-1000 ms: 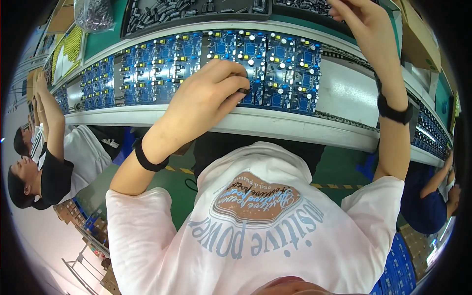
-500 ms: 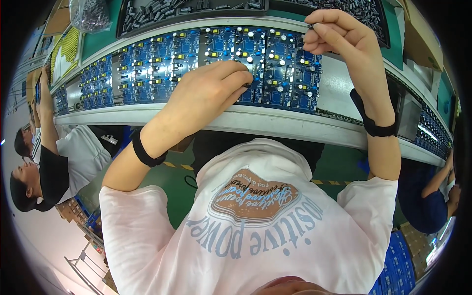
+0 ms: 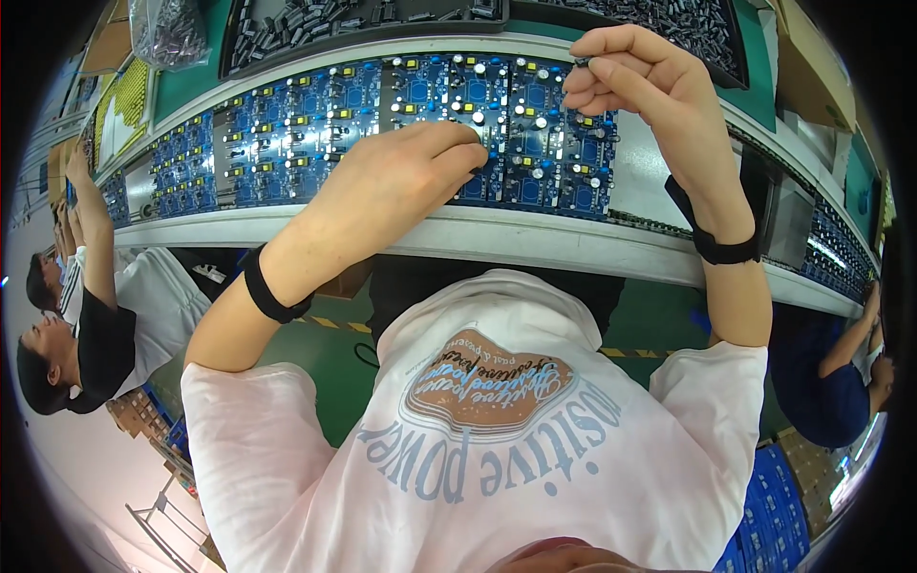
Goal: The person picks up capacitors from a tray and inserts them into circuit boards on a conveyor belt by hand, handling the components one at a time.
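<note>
My left hand is over the blue circuit boards, fingers bent down and pressed together at the board surface. A dark bit shows at its fingertips, but the fingers cover most of it. To the right and farther away, my right hand hovers above the far edge of the boards. Its thumb and index finger pinch a small black capacitor, while the other fingers curl loosely. White, yellow and blue parts stand on the boards, which lie in a row along a metal-edged conveyor.
Black trays of loose black capacitors lie beyond the conveyor. A clear bag of parts is at the far left, a cardboard box at the far right. Co-workers are along the line on both sides.
My right hand has moved slightly left and nearer with the capacitor still pinched. My left hand stays at nearly the same place on the boards. The boards appear shifted slightly left in the picture.
</note>
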